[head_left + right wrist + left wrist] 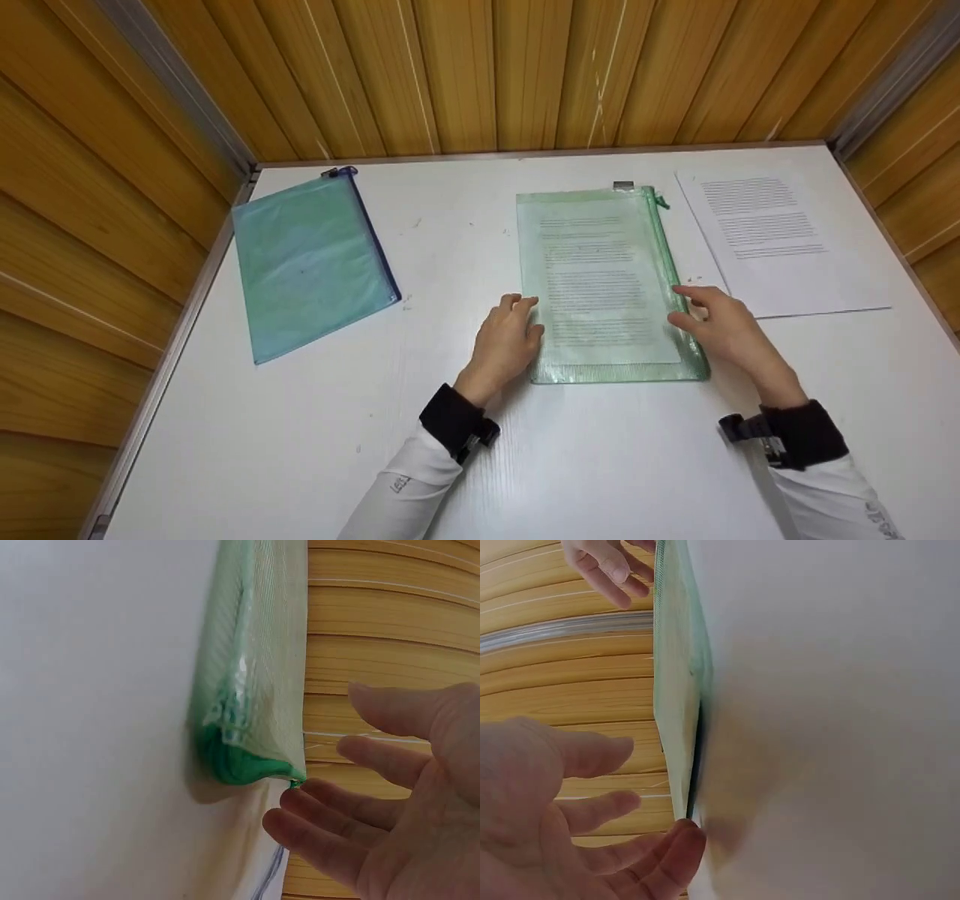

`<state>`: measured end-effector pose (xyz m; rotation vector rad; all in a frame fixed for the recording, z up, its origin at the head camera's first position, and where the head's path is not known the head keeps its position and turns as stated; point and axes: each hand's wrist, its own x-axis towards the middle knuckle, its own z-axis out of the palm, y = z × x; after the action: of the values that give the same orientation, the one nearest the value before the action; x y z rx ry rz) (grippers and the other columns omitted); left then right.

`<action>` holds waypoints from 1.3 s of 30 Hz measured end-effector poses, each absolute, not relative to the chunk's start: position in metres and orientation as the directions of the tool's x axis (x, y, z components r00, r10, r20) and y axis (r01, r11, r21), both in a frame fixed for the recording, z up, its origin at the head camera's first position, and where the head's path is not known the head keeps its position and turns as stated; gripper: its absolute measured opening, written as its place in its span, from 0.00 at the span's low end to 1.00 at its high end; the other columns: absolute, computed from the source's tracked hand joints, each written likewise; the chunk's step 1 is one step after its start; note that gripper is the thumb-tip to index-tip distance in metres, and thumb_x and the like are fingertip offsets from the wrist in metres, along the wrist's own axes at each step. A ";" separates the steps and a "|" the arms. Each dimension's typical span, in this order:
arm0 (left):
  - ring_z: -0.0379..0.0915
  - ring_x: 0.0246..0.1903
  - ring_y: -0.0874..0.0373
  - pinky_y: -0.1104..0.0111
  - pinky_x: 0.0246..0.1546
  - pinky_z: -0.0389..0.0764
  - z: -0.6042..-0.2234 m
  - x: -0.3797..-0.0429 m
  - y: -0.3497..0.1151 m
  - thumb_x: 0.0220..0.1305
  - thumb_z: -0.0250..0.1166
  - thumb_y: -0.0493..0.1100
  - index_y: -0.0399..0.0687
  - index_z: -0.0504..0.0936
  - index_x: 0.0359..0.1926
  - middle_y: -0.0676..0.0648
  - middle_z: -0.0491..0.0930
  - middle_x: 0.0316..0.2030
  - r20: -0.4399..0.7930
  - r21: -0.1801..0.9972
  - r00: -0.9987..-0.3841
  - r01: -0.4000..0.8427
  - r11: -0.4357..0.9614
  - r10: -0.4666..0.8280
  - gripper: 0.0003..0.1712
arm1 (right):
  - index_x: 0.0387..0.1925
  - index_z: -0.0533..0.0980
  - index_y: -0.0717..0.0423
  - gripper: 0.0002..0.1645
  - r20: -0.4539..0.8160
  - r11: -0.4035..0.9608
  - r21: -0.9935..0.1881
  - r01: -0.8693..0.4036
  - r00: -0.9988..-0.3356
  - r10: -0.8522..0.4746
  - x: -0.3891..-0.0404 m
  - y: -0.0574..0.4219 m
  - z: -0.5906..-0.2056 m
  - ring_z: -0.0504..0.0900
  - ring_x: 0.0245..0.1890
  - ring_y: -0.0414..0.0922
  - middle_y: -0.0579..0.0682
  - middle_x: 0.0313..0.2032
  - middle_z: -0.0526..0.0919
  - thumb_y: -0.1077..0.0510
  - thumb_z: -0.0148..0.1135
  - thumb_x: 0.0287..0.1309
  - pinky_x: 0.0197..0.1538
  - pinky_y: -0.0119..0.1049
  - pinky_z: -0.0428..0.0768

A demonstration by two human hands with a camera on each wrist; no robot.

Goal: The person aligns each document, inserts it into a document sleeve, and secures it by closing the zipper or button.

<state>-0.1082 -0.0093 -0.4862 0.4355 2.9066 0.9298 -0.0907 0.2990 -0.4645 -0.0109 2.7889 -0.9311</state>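
Observation:
A clear green zip folder (615, 373) lies flat on the white table, its zipper along the right side. A printed sheet (592, 300) shows through its front. My left hand (506, 341) is at the folder's left edge, fingers loosely bent; in the left wrist view its fingertips (686, 851) meet that edge. By the zipper side is my right hand (724, 326), thumb and fingers apart. The right wrist view shows its fingertips (296, 802) at or very near the green zipper edge (244, 761); contact is hard to tell.
To the left lies a blue-green zip folder (307, 270) with a dark blue zipper. Printed paper (780, 277) rests at the right, close to the green folder. A dark clip-like piece (623, 185) sits at the folder's top edge. Wood-patterned walls (487, 75) border the table (450, 225).

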 end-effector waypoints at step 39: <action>0.76 0.49 0.52 0.63 0.38 0.84 -0.486 -0.107 0.020 0.63 0.65 0.47 0.51 0.87 0.46 0.47 0.81 0.48 -0.040 0.166 -0.820 0.558 0.813 0.571 0.12 | 0.59 0.77 0.60 0.26 -0.169 0.927 -0.347 -0.141 -0.963 -0.209 -0.085 0.264 -0.476 0.72 0.62 0.70 0.70 0.64 0.70 0.56 0.64 0.61 0.55 0.65 0.75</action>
<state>-0.1067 0.0196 -0.4859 0.9071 2.9068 0.2244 -0.0854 0.2644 -0.4765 -0.2646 2.8830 -0.4967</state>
